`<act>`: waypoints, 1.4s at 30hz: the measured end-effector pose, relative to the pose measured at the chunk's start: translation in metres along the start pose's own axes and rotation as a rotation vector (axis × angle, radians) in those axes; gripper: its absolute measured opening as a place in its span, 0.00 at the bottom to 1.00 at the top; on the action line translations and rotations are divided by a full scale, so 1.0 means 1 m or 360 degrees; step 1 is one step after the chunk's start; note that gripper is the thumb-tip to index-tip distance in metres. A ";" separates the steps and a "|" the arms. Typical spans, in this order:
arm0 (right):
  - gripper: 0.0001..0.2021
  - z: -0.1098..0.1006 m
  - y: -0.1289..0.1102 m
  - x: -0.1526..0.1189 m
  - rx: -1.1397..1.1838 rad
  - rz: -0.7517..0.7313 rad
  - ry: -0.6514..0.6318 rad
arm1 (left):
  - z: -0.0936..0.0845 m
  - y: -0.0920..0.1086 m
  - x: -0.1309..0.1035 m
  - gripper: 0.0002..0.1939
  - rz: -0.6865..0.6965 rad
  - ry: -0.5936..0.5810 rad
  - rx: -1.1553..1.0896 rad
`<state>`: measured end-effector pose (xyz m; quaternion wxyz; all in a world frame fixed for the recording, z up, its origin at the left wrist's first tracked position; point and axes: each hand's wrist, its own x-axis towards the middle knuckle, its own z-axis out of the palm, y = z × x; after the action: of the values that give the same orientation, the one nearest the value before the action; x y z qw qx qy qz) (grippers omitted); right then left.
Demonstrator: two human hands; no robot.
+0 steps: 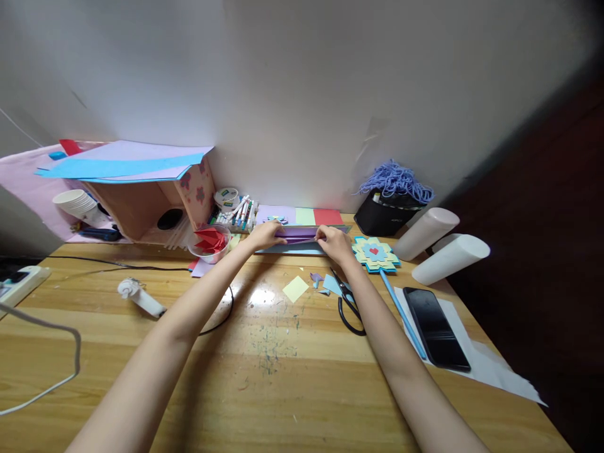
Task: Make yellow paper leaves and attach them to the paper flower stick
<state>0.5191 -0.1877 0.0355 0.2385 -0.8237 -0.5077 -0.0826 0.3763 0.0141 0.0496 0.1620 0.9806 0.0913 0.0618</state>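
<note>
The purple paper [301,233] is held beyond the scissors [346,293], slightly left, its ends pinched between nearly closed fingers of the left hand [267,235] and right hand [335,243], probably to keep it level. Scraps [316,277] lie left of the scissors; the paper flower [375,253] sits beyond and right, seemingly aside for working room.

Near the back edge of the desk [283,402] the hands [267,234] cover parts of the purple paper [299,233], lettering on the black container [384,218] is too small to read, the right forearm [377,314] partly hides the scissors [341,313], and the left-edge power strip [29,278] is cut off.
</note>
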 end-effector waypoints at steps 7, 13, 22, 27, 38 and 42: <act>0.03 -0.013 0.013 0.001 0.0131 -0.0174 -0.0021 | 0.004 0.001 -0.002 0.22 -0.0029 -0.0040 -0.0069; 0.02 -0.010 0.020 0.002 0.0060 -0.0188 -0.0062 | -0.001 0.006 -0.003 0.19 -0.0016 -0.0105 -0.0116; 0.04 -0.010 0.029 0.000 0.0051 -0.0140 -0.0233 | 0.000 0.011 -0.004 0.18 -0.0122 -0.0045 -0.0085; 0.08 -0.009 0.031 0.000 0.0051 -0.0144 -0.0250 | 0.000 0.013 -0.002 0.20 -0.0236 0.0048 -0.0022; 0.07 -0.005 0.029 0.002 -0.0014 -0.0154 -0.0133 | -0.007 0.024 -0.003 0.21 -0.0413 0.0027 0.0096; 0.06 -0.008 0.029 0.001 -0.0009 -0.0205 -0.0087 | -0.004 0.021 0.000 0.21 -0.0444 0.0059 0.0136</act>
<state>0.5461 -0.2012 0.0339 0.2165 -0.7919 -0.5658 -0.0766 0.3792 -0.0042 0.0604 0.1253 0.9631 0.2323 0.0529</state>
